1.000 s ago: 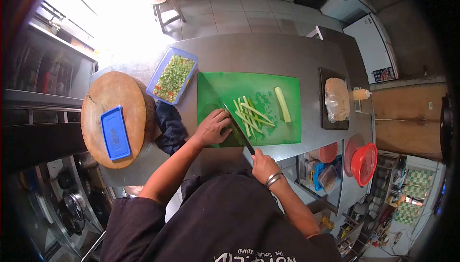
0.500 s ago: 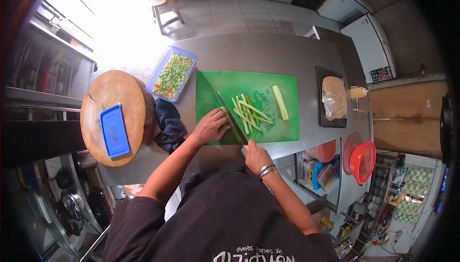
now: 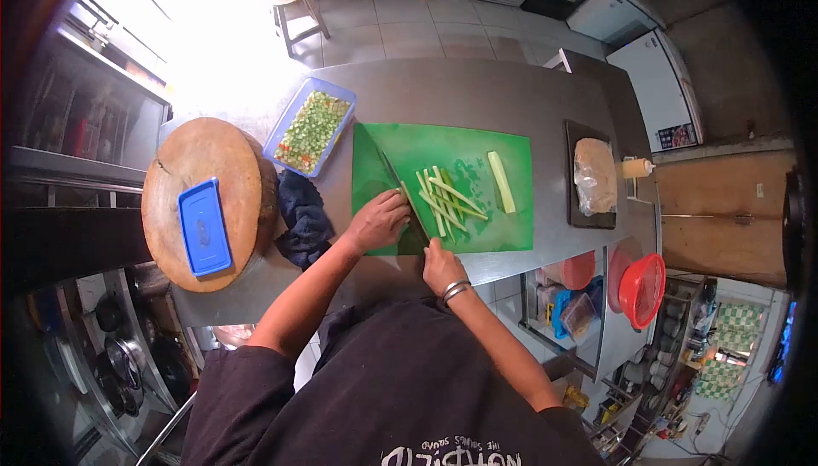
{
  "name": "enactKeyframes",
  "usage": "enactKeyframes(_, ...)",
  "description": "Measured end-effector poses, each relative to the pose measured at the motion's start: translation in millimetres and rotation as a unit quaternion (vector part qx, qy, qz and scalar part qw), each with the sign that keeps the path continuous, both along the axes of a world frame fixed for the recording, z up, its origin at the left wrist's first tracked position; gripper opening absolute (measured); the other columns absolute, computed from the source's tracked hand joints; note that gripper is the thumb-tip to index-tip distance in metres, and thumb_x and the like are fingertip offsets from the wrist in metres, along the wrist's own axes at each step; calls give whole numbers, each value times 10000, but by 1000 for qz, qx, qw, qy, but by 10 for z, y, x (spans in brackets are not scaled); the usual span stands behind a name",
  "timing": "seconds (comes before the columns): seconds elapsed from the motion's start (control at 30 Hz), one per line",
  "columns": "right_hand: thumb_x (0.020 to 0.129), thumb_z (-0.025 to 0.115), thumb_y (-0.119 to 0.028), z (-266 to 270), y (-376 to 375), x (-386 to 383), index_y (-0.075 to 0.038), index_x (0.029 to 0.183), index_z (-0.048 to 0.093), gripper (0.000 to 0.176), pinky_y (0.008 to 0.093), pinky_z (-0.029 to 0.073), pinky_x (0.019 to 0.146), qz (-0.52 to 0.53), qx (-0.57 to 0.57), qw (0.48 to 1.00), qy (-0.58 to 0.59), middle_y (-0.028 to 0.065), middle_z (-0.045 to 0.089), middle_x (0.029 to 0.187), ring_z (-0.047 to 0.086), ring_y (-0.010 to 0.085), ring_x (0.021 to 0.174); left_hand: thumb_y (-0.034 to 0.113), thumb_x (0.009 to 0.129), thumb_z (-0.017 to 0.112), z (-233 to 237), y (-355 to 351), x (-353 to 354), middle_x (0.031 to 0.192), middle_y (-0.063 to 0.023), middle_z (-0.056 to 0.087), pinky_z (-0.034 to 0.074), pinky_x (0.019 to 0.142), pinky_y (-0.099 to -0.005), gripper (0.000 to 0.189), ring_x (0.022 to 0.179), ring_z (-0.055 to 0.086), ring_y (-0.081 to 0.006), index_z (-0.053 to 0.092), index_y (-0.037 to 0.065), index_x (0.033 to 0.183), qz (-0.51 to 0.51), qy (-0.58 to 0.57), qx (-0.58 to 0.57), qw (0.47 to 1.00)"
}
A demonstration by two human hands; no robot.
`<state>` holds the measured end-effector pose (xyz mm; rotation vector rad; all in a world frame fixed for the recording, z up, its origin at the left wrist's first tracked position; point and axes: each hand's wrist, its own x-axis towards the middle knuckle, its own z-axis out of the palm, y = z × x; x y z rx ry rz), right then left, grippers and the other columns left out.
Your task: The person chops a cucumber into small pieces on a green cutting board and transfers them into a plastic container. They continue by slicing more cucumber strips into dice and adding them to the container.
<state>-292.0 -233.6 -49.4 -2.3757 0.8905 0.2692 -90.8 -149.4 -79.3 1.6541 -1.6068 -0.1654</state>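
Note:
On the green cutting board [image 3: 477,234], my right hand [image 3: 443,267] is closed around the handle of a long knife [image 3: 417,212], its blade slanting up and to the left. Close against the blade, my left hand [image 3: 380,221] is curled, with fingertips on a pale green cucumber piece [image 3: 404,186] mostly hidden under them. To the right of the knife lies a loose pile of cucumber strips [image 3: 449,202]. A thicker cucumber length [image 3: 501,182] rests apart, further right on the board.
Behind my left hand stands a blue-rimmed container [image 3: 313,132] of diced vegetables. A dark cloth [image 3: 302,221] lies beside a round wooden block [image 3: 204,138] bearing a blue lid [image 3: 204,227]. To the right are a dark tray [image 3: 591,221] with a plastic-wrapped item and a squeeze bottle [image 3: 637,168].
My right hand and the knife have shifted left, bringing the blade closer to my left fingers. The strips and the thicker length lie much as before; the view has shifted slightly.

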Motion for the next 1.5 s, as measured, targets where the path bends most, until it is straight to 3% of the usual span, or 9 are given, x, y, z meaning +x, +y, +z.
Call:
enactKeyframes(0.13, 1016, 500, -221, 35, -93, -78, -24, 1045, 464, 202, 654, 467, 676, -6, 18, 999, -36, 341, 633, 778, 608, 566, 776, 76, 804, 704, -25, 27, -41, 1070, -124, 626, 495, 971, -418, 165, 1096, 587, -329, 652, 16, 949, 1, 4, 1, 1000)
enactKeyframes(0.3, 1021, 481, -228, 610, -109, -93, -12, 1060, 474, 219, 647, 483, 742, 13, 28, 999, 24, 350, 648, 817, 627, 561, 812, 66, 801, 699, -70, 15, -11, 1069, -137, 623, 499, 970, -419, 164, 1097, 588, -338, 652, 6, 946, 12, -29, -15, 999)
enactKeyframes(0.63, 1015, 493, -201, 563, -111, 5, 8, 1061, 460, 216, 630, 493, 769, 23, 39, 997, 67, 352, 656, 871, 630, 558, 859, 59, 797, 696, -46, 18, -2, 1071, -138, 627, 494, 991, -406, 161, 1112, 589, -330, 666, -4, 942, 1, -24, 4, 1000)
enactKeyframes(0.9, 1015, 497, -223, -117, -75, 56, -12, 1054, 454, 219, 635, 488, 733, -7, 34, 999, -34, 332, 655, 826, 632, 543, 831, 72, 801, 696, -31, 18, -32, 1056, -126, 626, 494, 979, -408, 157, 1104, 589, -322, 670, 9, 943, -7, -4, 8, 1000)
enactKeyframes(1.03, 1011, 507, -247, -144, -247, -39, -14, 1032, 469, 237, 636, 486, 710, -4, 29, 997, -66, 321, 656, 808, 628, 546, 795, 72, 800, 693, 4, -131, -45, 1050, -126, 624, 494, 975, -406, 156, 1098, 588, -325, 672, 14, 943, -1, -43, 6, 999)
enactKeyframes(1.23, 977, 555, -236, 327, -325, -209, -15, 955, 527, 224, 609, 488, 676, -62, -54, 992, -97, 294, 649, 748, 632, 505, 738, 51, 815, 703, -22, -328, -187, 1055, -132, 634, 507, 941, -420, 159, 1083, 595, -331, 675, 22, 968, -3, -11, -9, 1000)
enactKeyframes(1.3, 963, 580, -235, 307, -332, -308, -13, 976, 559, 224, 564, 516, 697, -82, -50, 990, -104, 246, 678, 778, 660, 461, 768, 42, 819, 708, 22, -229, -216, 1057, -132, 638, 510, 928, -427, 168, 1072, 599, -333, 677, 23, 982, 8, 3, -6, 1000)
enactKeyframes(1.37, 935, 639, -225, 261, -331, -380, -40, 971, 533, 217, 553, 522, 668, -93, -59, 969, -222, 216, 678, 812, 662, 449, 768, 24, 815, 722, 74, -160, -228, 1062, -121, 645, 510, 914, -431, 186, 1049, 604, -329, 683, 15, 997, 67, 33, -37, 997)
enactKeyframes(1.5, 896, 700, -210, 129, -345, -451, -49, 989, 535, 248, 536, 531, 686, -111, -56, 967, -223, 195, 686, 861, 670, 432, 793, 9, 785, 742, 273, -215, -225, 1041, -108, 648, 510, 900, -433, 230, 1026, 610, -323, 708, 36, 1011, 61, 14, -52, 997)
